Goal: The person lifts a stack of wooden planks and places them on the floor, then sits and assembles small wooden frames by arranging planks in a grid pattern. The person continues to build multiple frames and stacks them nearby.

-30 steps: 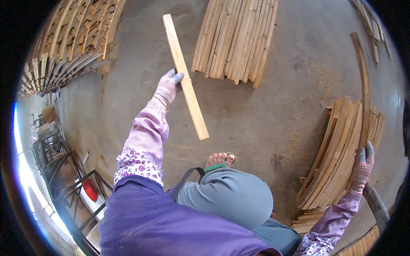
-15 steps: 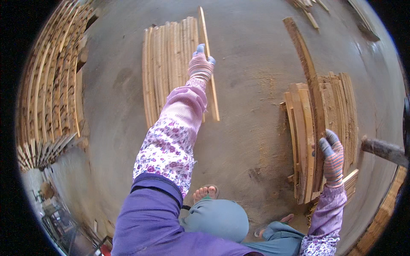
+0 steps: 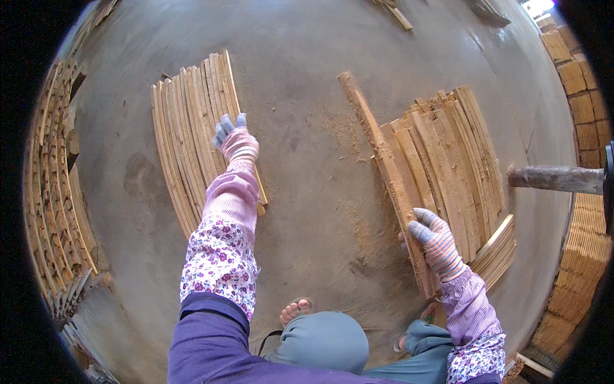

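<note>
My left hand (image 3: 236, 139), in a striped glove, hovers by the right edge of a row of wooden slats (image 3: 185, 121) laid side by side on the floor. Its fingers are spread and nothing is in them. My right hand (image 3: 437, 243), gloved the same way, grips a long, rough-faced wooden slat (image 3: 377, 144) near its lower end. That slat slants up and to the left along the left side of a second pile of slats (image 3: 457, 160). The fingertips under the slat are mostly hidden.
Stacked timber (image 3: 54, 173) lines the far left. Bundled slats (image 3: 579, 256) are piled along the right rim, near a thick round post (image 3: 556, 176). A shorter slat bundle (image 3: 497, 253) lies by my right wrist. Sawdust (image 3: 364, 217) is strewn over the concrete floor between the piles.
My left hand has let go of a slat, which now lies against the left row. My right hand has brought its slat leftward, off the right pile. The view has swung to the right.
</note>
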The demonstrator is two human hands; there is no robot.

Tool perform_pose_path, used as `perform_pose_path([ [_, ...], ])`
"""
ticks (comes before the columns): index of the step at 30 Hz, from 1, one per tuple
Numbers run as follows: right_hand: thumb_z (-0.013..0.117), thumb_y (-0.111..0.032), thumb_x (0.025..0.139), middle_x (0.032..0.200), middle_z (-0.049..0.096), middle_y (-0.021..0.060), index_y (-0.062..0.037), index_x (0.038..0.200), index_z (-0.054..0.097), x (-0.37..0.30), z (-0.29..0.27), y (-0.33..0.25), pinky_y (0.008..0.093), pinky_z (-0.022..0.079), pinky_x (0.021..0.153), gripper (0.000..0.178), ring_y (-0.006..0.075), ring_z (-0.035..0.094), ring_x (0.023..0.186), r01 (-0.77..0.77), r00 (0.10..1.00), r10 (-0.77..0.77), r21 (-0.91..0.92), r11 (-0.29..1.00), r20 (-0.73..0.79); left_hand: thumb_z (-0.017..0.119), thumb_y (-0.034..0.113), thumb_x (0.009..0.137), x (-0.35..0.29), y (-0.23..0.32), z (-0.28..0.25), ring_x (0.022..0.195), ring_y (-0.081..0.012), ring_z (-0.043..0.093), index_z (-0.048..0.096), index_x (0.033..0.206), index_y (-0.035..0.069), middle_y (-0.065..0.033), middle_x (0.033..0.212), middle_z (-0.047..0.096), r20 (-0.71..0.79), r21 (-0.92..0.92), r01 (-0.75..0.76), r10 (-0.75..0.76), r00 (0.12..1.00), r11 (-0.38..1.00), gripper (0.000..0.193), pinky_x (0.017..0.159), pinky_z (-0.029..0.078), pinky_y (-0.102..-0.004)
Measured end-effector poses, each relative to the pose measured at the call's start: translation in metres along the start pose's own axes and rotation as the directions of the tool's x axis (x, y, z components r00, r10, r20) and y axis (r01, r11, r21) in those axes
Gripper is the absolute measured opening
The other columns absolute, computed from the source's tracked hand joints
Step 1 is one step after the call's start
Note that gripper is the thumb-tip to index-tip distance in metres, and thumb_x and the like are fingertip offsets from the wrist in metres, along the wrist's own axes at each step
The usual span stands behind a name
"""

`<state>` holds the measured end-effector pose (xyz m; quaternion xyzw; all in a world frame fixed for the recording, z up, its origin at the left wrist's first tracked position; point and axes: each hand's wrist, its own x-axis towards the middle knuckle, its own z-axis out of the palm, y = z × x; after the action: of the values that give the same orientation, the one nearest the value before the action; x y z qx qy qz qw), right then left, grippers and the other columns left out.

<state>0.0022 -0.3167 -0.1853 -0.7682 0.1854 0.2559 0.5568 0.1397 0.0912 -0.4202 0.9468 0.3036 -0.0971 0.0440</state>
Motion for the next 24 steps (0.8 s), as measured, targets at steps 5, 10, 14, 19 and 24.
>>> perform_pose_path([
  [5, 0.065, -0.021, 0.096, 0.099, 0.071, 0.0101, 0.0018, 0.131, 0.057, -0.003, 0.007, -0.014, 0.0300, 0.058, 0.077, 0.042, 0.0170, 0.070, 0.085, -0.053, 0.990, 0.048, 0.029, 0.998, 0.132, 0.060, 0.047, 0.096, -0.002, -0.003, 0.010, 0.154, -0.0386, 0.011, 0.032, 0.156, 0.032, -0.0146, 0.169, 0.004, 0.118, -0.067, 0.057, -0.049, 0.992, 0.996, 0.068, 0.122, 0.011, -0.0624],
  [10, 0.060, -0.014, 0.099, 0.112, 0.068, 0.0097, 0.0029, 0.137, 0.053, -0.002, 0.008, 0.002, 0.0332, 0.056, 0.087, 0.042, 0.0197, 0.069, 0.096, -0.165, 0.962, 0.086, 0.300, 0.940, 0.258, 0.064, 0.057, 0.093, -0.041, 0.005, 0.002, 0.148, -0.0374, 0.033, 0.037, 0.155, 0.016, -0.0188, 0.158, 0.038, -0.104, -0.431, -0.187, 0.157, 0.982, 0.883, 0.079, 0.122, 0.022, -0.0520],
  [14, 0.063, -0.016, 0.099, 0.119, 0.068, 0.0108, -0.0003, 0.140, 0.052, 0.003, 0.007, 0.031, 0.0386, 0.056, 0.093, 0.046, 0.0224, 0.068, 0.103, -0.342, 0.891, 0.216, 0.279, 0.897, 0.399, 0.066, 0.042, 0.098, -0.158, 0.092, -0.054, 0.118, -0.0239, 0.061, 0.045, 0.146, 0.004, -0.0151, 0.129, 0.061, 0.423, -0.632, 0.715, 0.640, 0.641, -0.298, 0.065, 0.101, 0.050, -0.0408],
  [19, 0.062, -0.025, 0.097, 0.137, 0.062, 0.0163, 0.0005, 0.140, 0.055, 0.006, -0.006, 0.039, 0.0371, 0.044, 0.108, 0.050, 0.0243, 0.058, 0.125, 0.091, 0.845, 0.119, -0.361, 0.928, 0.521, 0.062, 0.015, 0.101, -0.220, 0.118, -0.094, 0.105, -0.0194, 0.065, 0.045, 0.145, 0.000, -0.0094, 0.117, 0.066, 0.185, -0.970, 0.244, 0.624, 0.760, -0.010, 0.049, 0.091, 0.055, -0.0352],
  [24, 0.065, -0.033, 0.097, 0.143, 0.058, 0.0149, -0.0063, 0.140, 0.057, 0.032, -0.146, -0.002, 0.0409, 0.043, 0.112, 0.051, 0.0272, 0.053, 0.133, 0.501, 0.832, -0.282, -0.430, 0.751, 0.477, 0.047, 0.011, 0.093, -0.230, 0.067, -0.077, 0.086, -0.0154, 0.056, 0.057, 0.130, 0.001, -0.0035, 0.095, 0.059, 0.259, -0.938, 0.053, 0.595, 0.761, 0.341, 0.040, 0.079, 0.048, -0.0315],
])
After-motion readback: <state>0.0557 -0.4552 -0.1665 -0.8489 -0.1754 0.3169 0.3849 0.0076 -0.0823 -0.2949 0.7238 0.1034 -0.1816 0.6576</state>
